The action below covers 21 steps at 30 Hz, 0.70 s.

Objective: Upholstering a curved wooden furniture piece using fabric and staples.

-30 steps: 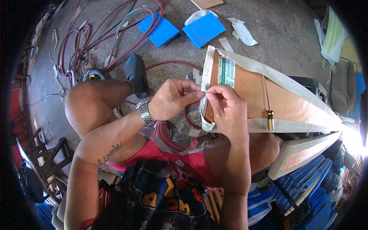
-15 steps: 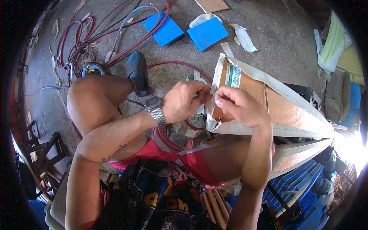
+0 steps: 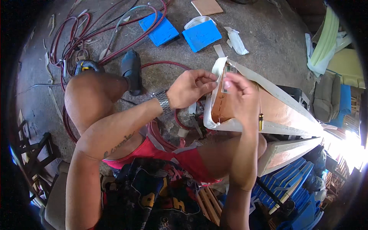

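A long wooden panel (image 3: 281,101) lies to the right, its edges wrapped in stapled white vinyl covering (image 3: 209,111). My left hand (image 3: 191,89), with a metal watch on the wrist, is at the panel's near-left end. Its thumb and fingers are closed on the vinyl's loose edge. My right hand (image 3: 244,97) is raised over the panel, fingers curled and thumb near the index finger. Whatever it might hold is too small to make out. A screwdriver with a yellow and black handle (image 3: 261,122) rests on the panel beside the right hand.
Blue foam blocks (image 3: 202,35) and white scraps (image 3: 237,41) lie on the concrete floor ahead. Red hoses (image 3: 165,62) coil at left near a power tool (image 3: 87,66). A second covered panel (image 3: 287,153) and stacked blue pieces (image 3: 285,180) are at lower right.
Both hands have shifted up along the panel's end. My right hand has drawn away from the left and lifted, and the screwdriver's handle has come into sight. The whole view has moved slightly.
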Each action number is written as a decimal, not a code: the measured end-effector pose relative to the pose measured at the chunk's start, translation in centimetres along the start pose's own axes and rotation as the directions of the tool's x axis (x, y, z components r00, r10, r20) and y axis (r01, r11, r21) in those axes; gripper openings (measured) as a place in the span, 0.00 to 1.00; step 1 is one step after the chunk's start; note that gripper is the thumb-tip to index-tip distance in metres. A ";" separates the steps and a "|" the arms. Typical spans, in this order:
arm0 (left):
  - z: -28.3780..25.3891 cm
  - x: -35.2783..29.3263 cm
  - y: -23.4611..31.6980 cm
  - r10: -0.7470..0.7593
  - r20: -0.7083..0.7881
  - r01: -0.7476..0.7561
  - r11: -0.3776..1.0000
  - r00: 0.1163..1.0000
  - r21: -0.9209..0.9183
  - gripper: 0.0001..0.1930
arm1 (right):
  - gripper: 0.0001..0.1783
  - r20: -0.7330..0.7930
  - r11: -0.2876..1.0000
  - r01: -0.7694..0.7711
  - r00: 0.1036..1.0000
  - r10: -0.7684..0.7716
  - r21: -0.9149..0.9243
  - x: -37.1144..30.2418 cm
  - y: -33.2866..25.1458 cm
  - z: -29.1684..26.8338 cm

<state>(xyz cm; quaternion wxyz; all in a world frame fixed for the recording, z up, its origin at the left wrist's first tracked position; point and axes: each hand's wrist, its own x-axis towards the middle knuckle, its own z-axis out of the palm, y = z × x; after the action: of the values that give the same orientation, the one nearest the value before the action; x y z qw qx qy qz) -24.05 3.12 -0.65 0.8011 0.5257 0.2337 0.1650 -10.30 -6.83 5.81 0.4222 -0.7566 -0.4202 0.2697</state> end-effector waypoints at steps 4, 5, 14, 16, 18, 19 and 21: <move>0.2 0.1 0.9 0.022 -0.006 -0.020 0.975 1.000 0.222 0.12 | 0.10 -0.073 1.000 -0.001 0.997 -0.001 -0.021 -0.4 1.1 1.2; 0.0 0.0 1.1 0.027 -0.013 -0.024 0.974 1.000 0.225 0.12 | 0.10 -0.092 0.998 0.020 0.995 -0.025 -0.054 -0.3 1.2 1.5; 0.4 -0.5 1.9 0.006 -0.066 0.014 0.955 0.998 0.297 0.09 | 0.07 -0.140 0.973 0.085 0.983 -0.117 -0.216 -0.4 1.6 3.0; 0.0 -0.5 0.5 0.034 -0.117 -0.001 0.962 0.993 0.272 0.09 | 0.08 0.008 0.961 0.094 0.995 -0.095 -0.261 0.7 0.7 2.1; -0.2 -0.4 0.3 0.192 -0.115 -0.126 0.895 0.975 0.428 0.09 | 0.13 0.261 0.911 0.067 0.964 0.046 -0.406 1.9 -1.6 0.7; -0.1 -0.3 0.1 0.341 -0.077 -0.240 0.787 0.937 0.569 0.09 | 0.13 0.260 0.909 0.063 0.964 0.051 -0.411 2.5 -1.7 0.1; -0.2 -0.1 -0.2 0.333 -0.061 -0.241 0.786 0.941 0.570 0.09 | 0.12 0.591 0.923 0.099 0.792 0.153 -0.371 3.9 -1.9 -0.8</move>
<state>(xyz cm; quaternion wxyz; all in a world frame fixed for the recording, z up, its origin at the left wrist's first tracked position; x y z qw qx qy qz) -24.25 3.15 -0.88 0.5583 0.7496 0.2514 0.2514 -8.51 -3.28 7.66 0.1041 -0.7025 -0.5668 0.4175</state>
